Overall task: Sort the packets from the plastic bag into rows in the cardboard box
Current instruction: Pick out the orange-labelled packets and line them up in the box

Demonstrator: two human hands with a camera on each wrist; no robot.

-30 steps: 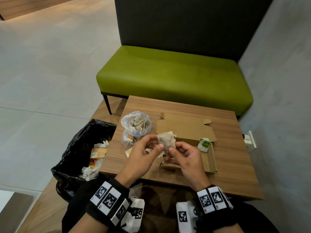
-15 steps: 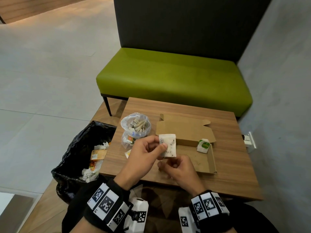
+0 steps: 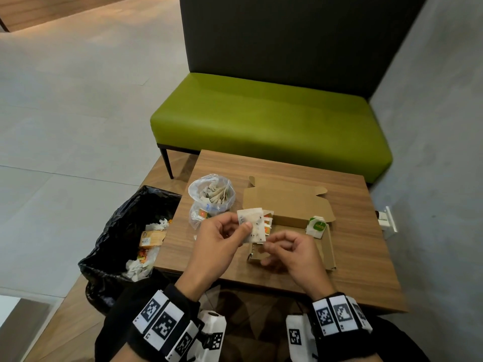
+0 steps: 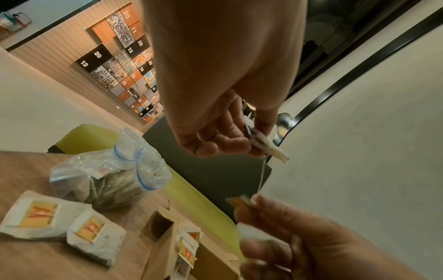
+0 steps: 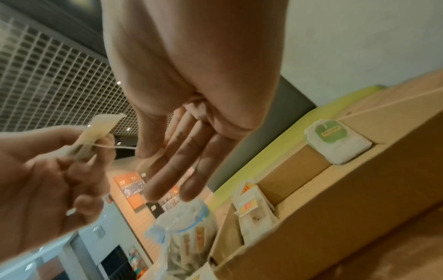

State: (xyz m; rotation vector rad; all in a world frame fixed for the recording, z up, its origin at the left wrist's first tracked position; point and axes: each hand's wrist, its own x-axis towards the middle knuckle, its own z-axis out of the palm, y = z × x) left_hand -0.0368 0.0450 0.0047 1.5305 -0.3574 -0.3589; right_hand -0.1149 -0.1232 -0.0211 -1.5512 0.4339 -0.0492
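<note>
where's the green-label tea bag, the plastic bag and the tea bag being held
green-label tea bag [image 3: 317,226], head view, on its green tag
plastic bag [image 3: 212,194], head view, on the packets showing through its open mouth
held tea bag [image 3: 253,226], head view, on its white paper face

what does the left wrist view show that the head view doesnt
Only the left wrist view: a thin string running from the tea bag down to a small tag pinched by the right hand, plus two packets lying on the table. Only the head view: the black bin bag and the green-labelled packet. Both: the left hand pinching the tea bag, the plastic bag, the cardboard box.
</note>
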